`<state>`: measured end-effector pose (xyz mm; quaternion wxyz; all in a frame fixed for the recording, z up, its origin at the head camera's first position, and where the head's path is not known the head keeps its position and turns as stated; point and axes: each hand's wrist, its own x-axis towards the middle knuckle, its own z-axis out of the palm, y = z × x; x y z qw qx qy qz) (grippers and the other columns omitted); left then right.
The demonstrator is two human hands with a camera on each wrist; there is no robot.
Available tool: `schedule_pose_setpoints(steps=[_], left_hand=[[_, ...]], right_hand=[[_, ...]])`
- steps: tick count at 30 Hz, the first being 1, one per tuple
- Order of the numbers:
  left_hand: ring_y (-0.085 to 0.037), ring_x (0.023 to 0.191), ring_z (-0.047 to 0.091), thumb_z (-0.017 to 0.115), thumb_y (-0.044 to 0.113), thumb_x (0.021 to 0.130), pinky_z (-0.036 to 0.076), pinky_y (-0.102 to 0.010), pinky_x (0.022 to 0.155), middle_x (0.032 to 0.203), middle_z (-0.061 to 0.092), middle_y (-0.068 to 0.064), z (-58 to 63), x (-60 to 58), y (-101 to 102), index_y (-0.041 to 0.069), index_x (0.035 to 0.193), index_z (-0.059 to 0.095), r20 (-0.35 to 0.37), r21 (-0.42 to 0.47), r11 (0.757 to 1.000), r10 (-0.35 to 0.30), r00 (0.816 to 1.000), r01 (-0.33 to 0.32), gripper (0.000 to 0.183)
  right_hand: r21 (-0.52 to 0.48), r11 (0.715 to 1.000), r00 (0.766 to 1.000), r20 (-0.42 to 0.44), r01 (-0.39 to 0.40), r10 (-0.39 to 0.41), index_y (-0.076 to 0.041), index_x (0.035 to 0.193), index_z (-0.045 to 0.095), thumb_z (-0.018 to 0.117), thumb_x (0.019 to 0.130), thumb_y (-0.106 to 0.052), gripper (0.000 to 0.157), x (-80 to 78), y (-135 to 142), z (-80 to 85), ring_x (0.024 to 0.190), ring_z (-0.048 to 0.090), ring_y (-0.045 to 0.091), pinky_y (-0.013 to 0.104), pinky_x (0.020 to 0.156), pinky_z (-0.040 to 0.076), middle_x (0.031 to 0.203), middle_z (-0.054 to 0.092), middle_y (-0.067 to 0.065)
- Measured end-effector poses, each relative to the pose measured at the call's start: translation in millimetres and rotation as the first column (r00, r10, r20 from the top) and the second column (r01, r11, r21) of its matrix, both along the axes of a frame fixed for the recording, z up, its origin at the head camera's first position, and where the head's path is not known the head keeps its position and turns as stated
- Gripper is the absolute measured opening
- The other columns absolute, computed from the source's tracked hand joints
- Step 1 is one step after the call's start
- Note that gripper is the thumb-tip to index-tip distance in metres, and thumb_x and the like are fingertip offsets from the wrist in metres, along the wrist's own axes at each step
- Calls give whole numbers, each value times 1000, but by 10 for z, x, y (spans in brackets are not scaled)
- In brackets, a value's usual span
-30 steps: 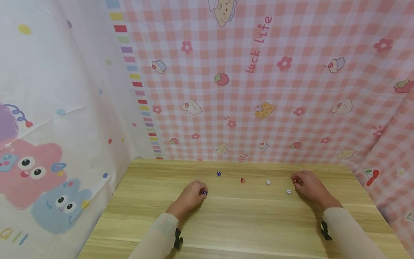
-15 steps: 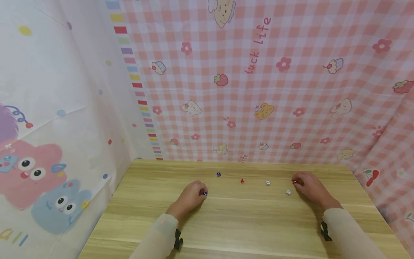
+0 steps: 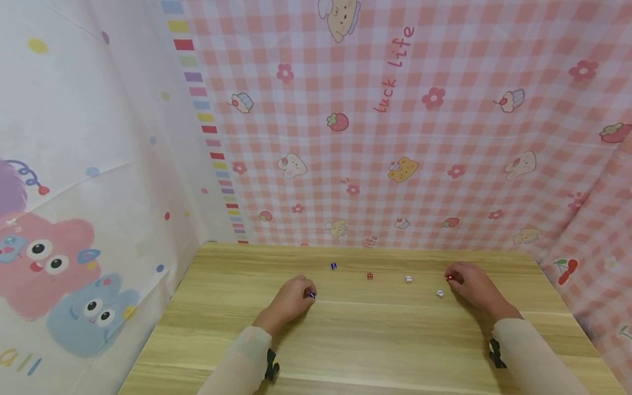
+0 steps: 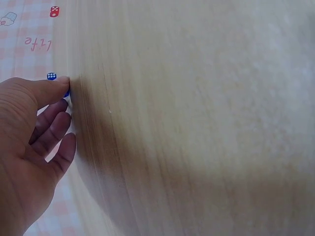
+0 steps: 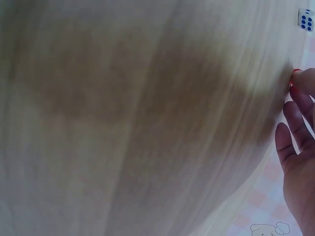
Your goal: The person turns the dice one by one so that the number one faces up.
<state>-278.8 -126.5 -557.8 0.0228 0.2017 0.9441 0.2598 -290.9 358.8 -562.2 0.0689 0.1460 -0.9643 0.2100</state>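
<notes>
In the head view my left hand (image 3: 291, 299) pinches a blue die (image 3: 312, 295) between thumb and fingers, low at the tabletop. The left wrist view shows only a sliver of that die (image 4: 66, 93) below the thumb. On the right, my right hand (image 3: 471, 282) pinches a red die (image 3: 450, 278), mostly covered by the fingertips. Just left of that hand lies a white die (image 3: 440, 294). Between the hands, farther back, are another blue die (image 3: 333, 266), a red die (image 3: 370, 276) and a second white die (image 3: 408, 280).
The wooden table (image 3: 365, 340) ends at the back against a pink checked cloth (image 3: 316, 142). A white printed cloth (image 3: 113, 164) hangs on the left side. Dark bands (image 3: 271, 365) sit at both wrists over pale sleeves.
</notes>
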Motion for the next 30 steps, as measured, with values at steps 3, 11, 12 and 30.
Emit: schedule_pose_setpoints(steps=[3, 11, 12, 30], left_hand=[[-9, 77, 51, 72, 13, 85, 48, -26, 72, 85, 57, 4, -11, -2, 0, 14, 92, 70, 1, -6, 1000, 1, 1000, -1, 7], [-9, 77, 51, 72, 13, 84, 48, -26, 72, 84, 56, 5, -23, -9, 3, 15, 90, 70, -8, -7, 1000, -2, 1000, 2, 7], [-9, 77, 51, 73, 12, 84, 48, -26, 72, 84, 56, 5, -26, -12, 4, 15, 90, 70, -14, -6, 1000, -4, 1000, 3, 7], [-9, 77, 52, 72, 12, 84, 48, -26, 72, 85, 56, 5, 1, -9, 3, 14, 90, 70, -19, -11, 1000, -5, 1000, 4, 7]], right_hand=[[2, 1000, 1000, -5, 3, -3, -9, 94, 67, 71, 83, -6, 12, 4, -5, -1, 83, 60, 19, 41, 73, 51, 94, 66, 6], [1, 1000, 1000, -5, 4, -4, -11, 93, 68, 70, 83, -7, 11, 5, -15, -14, 82, 60, 17, 39, 72, 50, 92, 66, 4], [-2, 1000, 1000, -6, 2, -3, -11, 93, 68, 70, 84, -7, 11, 7, -19, -10, 81, 60, 16, 38, 72, 50, 92, 66, 4], [-24, 999, 999, -28, -25, 24, -12, 91, 69, 74, 83, -15, 11, 102, -287, 218, 82, 62, 17, 35, 70, 51, 90, 66, 0]])
